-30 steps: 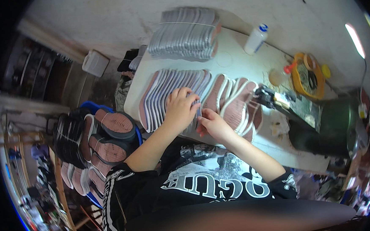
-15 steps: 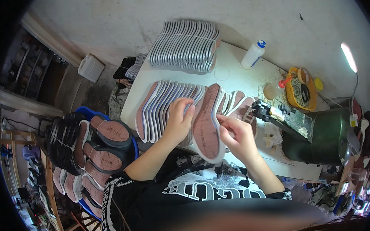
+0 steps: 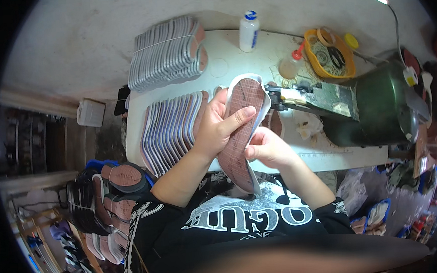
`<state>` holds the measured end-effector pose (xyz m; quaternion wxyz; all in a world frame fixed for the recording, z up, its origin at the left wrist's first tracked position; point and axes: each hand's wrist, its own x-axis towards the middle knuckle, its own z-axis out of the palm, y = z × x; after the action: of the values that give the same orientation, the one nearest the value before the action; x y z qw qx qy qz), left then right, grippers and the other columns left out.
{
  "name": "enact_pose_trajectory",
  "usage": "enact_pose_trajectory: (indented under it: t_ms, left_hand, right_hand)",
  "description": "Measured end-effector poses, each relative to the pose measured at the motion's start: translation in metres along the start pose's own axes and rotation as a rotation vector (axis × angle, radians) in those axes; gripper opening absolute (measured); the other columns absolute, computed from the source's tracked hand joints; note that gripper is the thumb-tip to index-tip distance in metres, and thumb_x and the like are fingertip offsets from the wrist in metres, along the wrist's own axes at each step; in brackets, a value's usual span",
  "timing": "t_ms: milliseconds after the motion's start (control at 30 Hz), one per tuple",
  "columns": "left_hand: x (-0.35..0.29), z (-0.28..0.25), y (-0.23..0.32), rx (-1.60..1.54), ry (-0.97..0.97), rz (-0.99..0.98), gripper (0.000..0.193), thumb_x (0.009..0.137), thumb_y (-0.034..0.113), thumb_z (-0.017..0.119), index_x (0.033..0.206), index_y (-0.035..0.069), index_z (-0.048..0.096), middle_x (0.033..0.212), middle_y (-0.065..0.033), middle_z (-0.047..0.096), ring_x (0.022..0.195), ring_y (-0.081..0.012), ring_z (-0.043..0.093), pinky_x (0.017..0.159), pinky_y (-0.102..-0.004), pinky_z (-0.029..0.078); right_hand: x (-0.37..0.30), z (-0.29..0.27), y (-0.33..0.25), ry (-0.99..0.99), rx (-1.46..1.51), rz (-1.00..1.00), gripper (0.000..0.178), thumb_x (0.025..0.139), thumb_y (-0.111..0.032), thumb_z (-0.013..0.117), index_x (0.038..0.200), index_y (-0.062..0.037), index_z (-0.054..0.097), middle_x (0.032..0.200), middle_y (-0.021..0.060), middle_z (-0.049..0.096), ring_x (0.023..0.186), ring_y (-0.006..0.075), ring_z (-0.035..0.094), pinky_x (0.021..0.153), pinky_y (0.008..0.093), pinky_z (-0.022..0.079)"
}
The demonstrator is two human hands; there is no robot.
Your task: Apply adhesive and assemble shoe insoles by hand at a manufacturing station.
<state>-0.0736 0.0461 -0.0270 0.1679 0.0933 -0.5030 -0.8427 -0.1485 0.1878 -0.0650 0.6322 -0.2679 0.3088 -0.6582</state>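
Observation:
Both my hands hold a shoe insole (image 3: 239,140), brown on its face with a whitish edge and slanted upright. My left hand (image 3: 215,129) wraps its upper left side, thumb pressed flat on the brown face and fingers behind it. On the other side, my right hand (image 3: 269,148) pinches the edge near mid-length, its other fingers partly hidden behind. The insole's upper right edge is at the black front end of a green machine's arm (image 3: 321,100); whether they touch I cannot tell. Left of my hands, a row of similar insoles (image 3: 170,132) stands on the white table (image 3: 223,51).
A tied bundle of insoles (image 3: 166,54) is at the back left. Behind stand a white bottle (image 3: 249,34), a red-tipped bottle (image 3: 290,66) and a yellow basket (image 3: 319,68). The machine's green housing (image 3: 372,107) takes up the right. More soles (image 3: 123,177) are piled lower left.
My left hand has closed on the insole, which it was beside before. The insole's top is now at the machine's front end. The whole view has shifted.

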Motion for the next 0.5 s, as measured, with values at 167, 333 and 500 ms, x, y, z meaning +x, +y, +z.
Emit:
enact_pose_trajectory:
  t_ms: [167,333,500]
  left_hand:
    - [0.003,0.009,-0.008,0.179,0.012,-0.011,0.034,0.085,0.012,0.068,0.112,-0.001,0.052,0.097,-0.0065,0.065,0.089,-0.0096,0.062,0.078,-0.0242,0.050]
    - [0.005,0.013,-0.015,0.476,-0.011,0.226,0.058,0.074,0.015,0.078,0.119,0.000,0.045,0.110,-0.0094,0.058,0.101,-0.0146,0.057,0.089,-0.0289,0.045]
    - [0.030,0.021,-0.008,0.311,0.051,0.123,0.061,0.071,0.008,0.078,0.119,-0.001,0.043,0.111,-0.0096,0.057,0.102,-0.0159,0.056,0.093,-0.0301,0.042]
  right_hand:
    - [-0.016,0.015,-0.042,0.211,-0.267,0.140,0.023,0.086,-0.023,0.067,0.084,-0.0004,0.069,0.073,0.0017,0.066,0.064,0.0073,0.059,0.059,0.0219,0.048]
    - [-0.024,0.016,-0.046,0.405,-0.716,0.098,0.018,0.085,-0.014,0.063,0.086,0.0033,0.067,0.068,0.0038,0.065,0.063,0.0050,0.056,0.058,0.0229,0.047]
    - [-0.033,0.000,-0.035,0.395,-0.375,0.006,0.023,0.089,-0.018,0.063,0.098,0.0023,0.066,0.083,0.0015,0.067,0.074,0.0061,0.058,0.069,0.0237,0.048]
